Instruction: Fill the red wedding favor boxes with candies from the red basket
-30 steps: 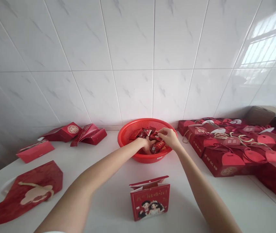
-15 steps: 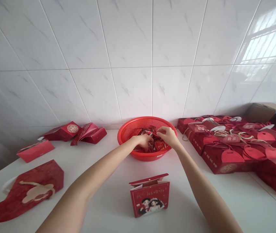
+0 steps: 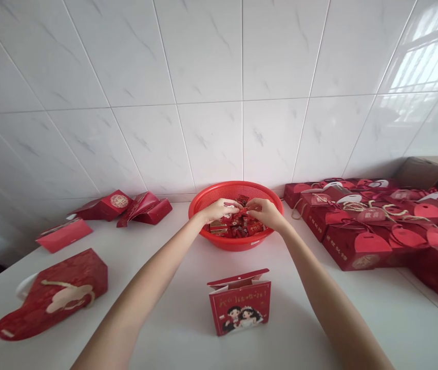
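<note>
Head view: left grip (image 3: 221, 209) has risen from the packets (image 3: 239, 226) below, beside right grip (image 3: 267, 212); both curled, contents unclear.

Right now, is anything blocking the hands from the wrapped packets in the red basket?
Nothing visible: the left hand and right hand are right over the wrapped packets in the red basket. The red box with the cartoon couple stands nearer the camera, out of the way.

1. White counter (image 3: 172, 293), loads on it.
2. Red plastic basket (image 3: 237, 245), far middle.
3. Open red carton (image 3: 241, 311) with cartoon couple, near middle.
4. Red boxes (image 3: 357, 249) crammed along the right.
5. Red packaging (image 3: 68, 275) scattered left.
</note>
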Tool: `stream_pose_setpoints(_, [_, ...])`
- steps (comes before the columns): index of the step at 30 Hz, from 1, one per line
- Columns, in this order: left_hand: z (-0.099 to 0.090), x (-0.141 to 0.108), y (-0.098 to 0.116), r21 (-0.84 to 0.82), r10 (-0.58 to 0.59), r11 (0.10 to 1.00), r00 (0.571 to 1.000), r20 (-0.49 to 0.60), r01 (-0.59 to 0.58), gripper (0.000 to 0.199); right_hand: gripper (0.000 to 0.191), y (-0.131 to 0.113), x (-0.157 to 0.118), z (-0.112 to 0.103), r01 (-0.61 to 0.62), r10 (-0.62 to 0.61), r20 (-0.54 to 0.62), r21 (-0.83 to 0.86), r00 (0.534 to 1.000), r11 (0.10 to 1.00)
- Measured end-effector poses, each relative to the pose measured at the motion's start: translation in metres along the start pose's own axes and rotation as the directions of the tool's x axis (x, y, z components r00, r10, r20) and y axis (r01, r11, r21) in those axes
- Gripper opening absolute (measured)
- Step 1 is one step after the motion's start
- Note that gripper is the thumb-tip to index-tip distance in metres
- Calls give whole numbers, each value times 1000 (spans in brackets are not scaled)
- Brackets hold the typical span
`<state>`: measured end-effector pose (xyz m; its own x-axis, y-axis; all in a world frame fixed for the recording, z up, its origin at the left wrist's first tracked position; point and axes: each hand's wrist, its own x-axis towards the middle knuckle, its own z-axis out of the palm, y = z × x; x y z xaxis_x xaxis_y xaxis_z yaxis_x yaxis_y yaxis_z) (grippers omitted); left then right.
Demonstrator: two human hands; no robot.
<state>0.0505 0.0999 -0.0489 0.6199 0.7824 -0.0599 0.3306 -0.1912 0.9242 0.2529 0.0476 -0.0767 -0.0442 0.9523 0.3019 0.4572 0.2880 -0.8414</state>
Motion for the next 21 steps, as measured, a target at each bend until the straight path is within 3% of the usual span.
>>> stream_pose_setpoints(5, [1,2,0,-27,16,1000,1000,13,-16,43,12,1,-1,0,17,-16,44,-7,999,1000])
stream_pose_setpoints(11, [-1,7,-8,66,-30,997,996,-83,36,26,12,3,-1,1,19,-16,69,-33,997,999])
stream_pose_setpoints(21, [0,10,-9,-130,-54,991,996,-67,45,36,11,4,-1,1,39,-36,63,-49,997,998])
